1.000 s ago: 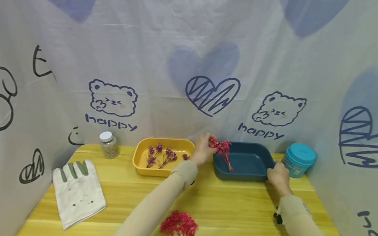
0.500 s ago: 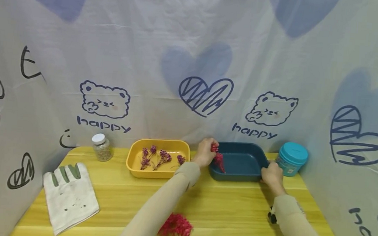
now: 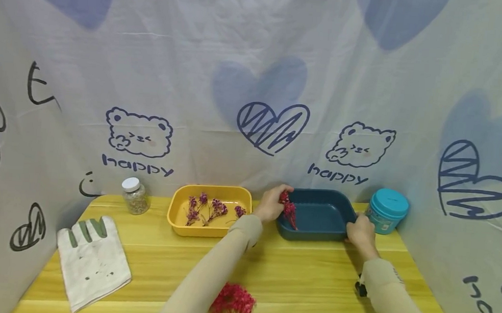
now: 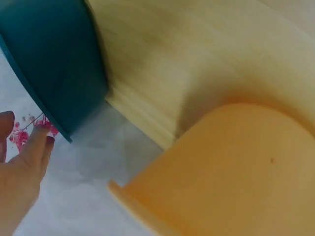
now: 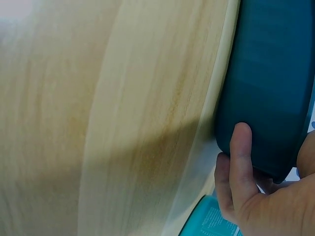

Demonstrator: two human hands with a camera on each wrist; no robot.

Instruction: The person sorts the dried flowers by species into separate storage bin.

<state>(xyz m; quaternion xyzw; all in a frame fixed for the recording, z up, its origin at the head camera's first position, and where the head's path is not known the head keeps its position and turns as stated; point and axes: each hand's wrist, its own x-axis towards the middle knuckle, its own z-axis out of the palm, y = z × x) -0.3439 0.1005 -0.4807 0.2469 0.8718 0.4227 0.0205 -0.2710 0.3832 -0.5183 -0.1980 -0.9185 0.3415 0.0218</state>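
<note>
In the head view my left hand (image 3: 270, 204) is at the left end of a dark blue tray (image 3: 322, 235). A sprig of small red dried flowers (image 3: 289, 211) leans inside that end, beside my fingers. The left wrist view has the thumb and fingers (image 4: 33, 150) apart, the fingers fairly straight, with red blossoms (image 4: 20, 136) just beyond them. My right hand (image 3: 362, 232) grips the tray's front right corner. In the right wrist view its fingers (image 5: 241, 157) lie against the outer wall (image 5: 270, 88), the thumb near the rim.
Left of it stands a yellow tray (image 3: 204, 232) with several purple flower sprigs (image 3: 217, 209). More red flowers (image 3: 235, 302) lie at the front. A white-lidded jar (image 3: 135, 197), a folded cloth (image 3: 96, 267) and a turquoise tub (image 3: 387, 211) stand or lie around.
The red sprig has come down from above the dark blue tray's left rim into its left end. The left hand has lowered and shifted slightly left; the right keeps its grip.
</note>
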